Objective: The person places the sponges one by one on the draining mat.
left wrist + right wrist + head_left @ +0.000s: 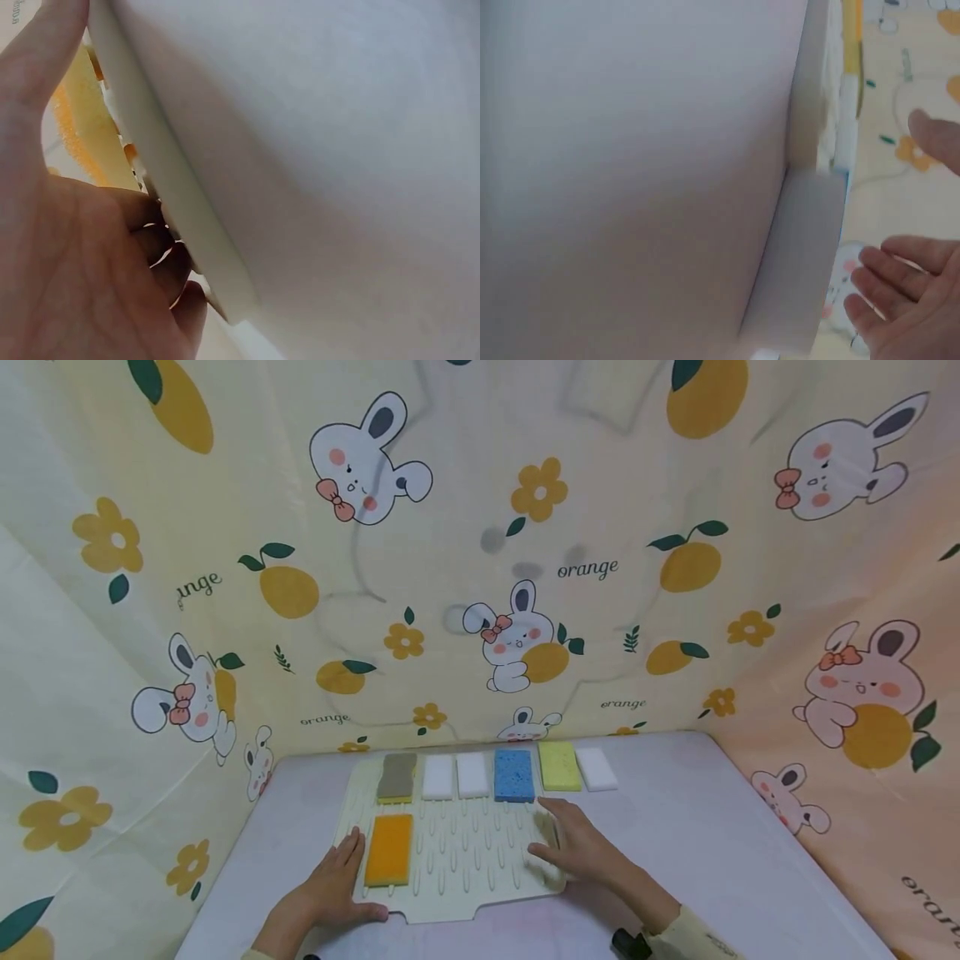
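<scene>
Cream and ridged, the board (442, 907) lies between the left hand (330, 883), fingers extended against its edge, and the right hand (577, 845), relaxed, holding nothing. An orange sponge (388, 850) lies just inside the left hand, a blue sponge (513, 776) beyond the right; uneven pushing might skew the board.

Curtained-off tabletop workspace: bunny-print cloth (450, 543) surrounding white table (697, 835).

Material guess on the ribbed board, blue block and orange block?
Ribbed board: probably moulded plastic, matte; uniform cream, raised ribs.
Blue block: likely cellulose sponge, matte; visibly speckled with pores.
Orange block: seemingly foam sponge, matte; grainy edge in the left wrist view, exact type unclear.
</scene>
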A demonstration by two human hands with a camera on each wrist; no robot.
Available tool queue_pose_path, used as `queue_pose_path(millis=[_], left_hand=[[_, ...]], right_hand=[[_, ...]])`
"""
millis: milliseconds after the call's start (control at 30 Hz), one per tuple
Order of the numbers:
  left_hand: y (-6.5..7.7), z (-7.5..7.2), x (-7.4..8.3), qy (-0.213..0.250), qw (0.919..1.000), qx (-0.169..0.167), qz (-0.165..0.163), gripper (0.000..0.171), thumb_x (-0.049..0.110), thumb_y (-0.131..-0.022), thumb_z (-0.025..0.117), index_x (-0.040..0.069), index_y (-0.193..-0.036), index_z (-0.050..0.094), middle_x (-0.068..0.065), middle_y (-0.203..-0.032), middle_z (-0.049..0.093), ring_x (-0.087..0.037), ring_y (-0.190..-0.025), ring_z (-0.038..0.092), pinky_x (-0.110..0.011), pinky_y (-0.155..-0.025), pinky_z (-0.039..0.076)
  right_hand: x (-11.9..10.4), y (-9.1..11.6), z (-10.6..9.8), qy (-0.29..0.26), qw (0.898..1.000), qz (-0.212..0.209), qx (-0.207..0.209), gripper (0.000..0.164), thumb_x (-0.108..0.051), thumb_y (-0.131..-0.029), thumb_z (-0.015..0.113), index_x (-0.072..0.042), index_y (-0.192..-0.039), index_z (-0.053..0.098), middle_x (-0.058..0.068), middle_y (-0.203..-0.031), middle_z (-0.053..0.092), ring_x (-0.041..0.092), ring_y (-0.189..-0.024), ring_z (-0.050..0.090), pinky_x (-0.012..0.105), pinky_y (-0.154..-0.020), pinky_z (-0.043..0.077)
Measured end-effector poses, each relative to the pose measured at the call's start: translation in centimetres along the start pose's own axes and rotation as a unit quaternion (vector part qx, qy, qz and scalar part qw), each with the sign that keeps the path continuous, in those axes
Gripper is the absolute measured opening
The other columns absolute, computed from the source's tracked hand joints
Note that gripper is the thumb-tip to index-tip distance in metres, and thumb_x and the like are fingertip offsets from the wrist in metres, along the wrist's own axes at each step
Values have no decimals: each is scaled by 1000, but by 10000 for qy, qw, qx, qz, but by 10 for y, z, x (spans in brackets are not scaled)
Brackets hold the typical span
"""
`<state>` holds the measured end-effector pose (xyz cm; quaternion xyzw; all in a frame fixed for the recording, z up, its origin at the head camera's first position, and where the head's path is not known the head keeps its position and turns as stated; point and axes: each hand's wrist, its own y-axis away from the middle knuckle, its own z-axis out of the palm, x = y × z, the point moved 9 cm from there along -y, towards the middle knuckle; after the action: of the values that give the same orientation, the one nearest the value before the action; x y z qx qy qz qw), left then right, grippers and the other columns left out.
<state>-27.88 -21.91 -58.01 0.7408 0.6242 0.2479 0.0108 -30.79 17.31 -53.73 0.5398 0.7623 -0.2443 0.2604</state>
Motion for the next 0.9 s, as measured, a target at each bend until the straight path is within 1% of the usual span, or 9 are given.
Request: queue_pose_path(millis=[133,233,400,533,633,767,900], left_hand=[[0,0,-2,41,10000,35,3,142,75,-71,87,-6,-167,23,-27,-177,13,-46,-162,20,-65,-130,17],[-1,0,-4,30,10000,69,30,141,75,-72,86,-6,-167,23,-27,-177,13,-46,-162,18,-64,-131,17],[-2,0,-5,75,9999,100,16,143,77,-71,86,-6,-167,22,-27,-177,13,-46,-163,17,-65,-131,16],[-1,-1,-6,164,9998,110,-39,145,78,-69,86,-5,-168,20,-26,-178,10,-46,-162,18,-66,-130,18],[0,-1,-5,210,9997,142,54,144,76,-70,87,-6,-168,21,-27,-177,11,-47,-162,19,-66,-129,20],[1,-2,-3,267,9993,188,169,141,73,-71,88,-7,-167,23,-28,-176,14,-49,-160,23,-66,-128,24],[1,-1,-4,272,9993,184,153,141,75,-71,87,-6,-167,24,-27,-177,15,-49,-160,24,-66,-127,25]], right_hand=[[16,6,-7,173,9998,63,-122,92,-45,-90,88,-2,-160,46,21,-162,48,44,-153,40,64,-123,36],[28,12,-12,197,9995,159,-191,93,-48,-90,87,-4,-161,46,22,-163,47,46,-154,37,66,-124,33],[41,19,-20,272,9988,334,-253,95,-50,-89,87,-4,-161,46,23,-163,46,48,-154,37,66,-124,32],[46,22,-24,362,9979,435,-330,98,-51,-88,87,-3,-162,44,25,-164,44,49,-154,35,67,-125,31],[47,23,-26,501,9973,335,-430,103,-52,-86,89,0,-162,42,27,-164,42,51,-154,34,69,-124,31],[51,26,-29,602,9959,286,-614,113,-51,-80,93,3,-163,38,29,-165,39,53,-154,32,69,-124,30],[57,30,-31,541,9938,456,-855,123,-53,-75,97,2,-165,33,29,-169,33,53,-156,27,70,-125,27]])
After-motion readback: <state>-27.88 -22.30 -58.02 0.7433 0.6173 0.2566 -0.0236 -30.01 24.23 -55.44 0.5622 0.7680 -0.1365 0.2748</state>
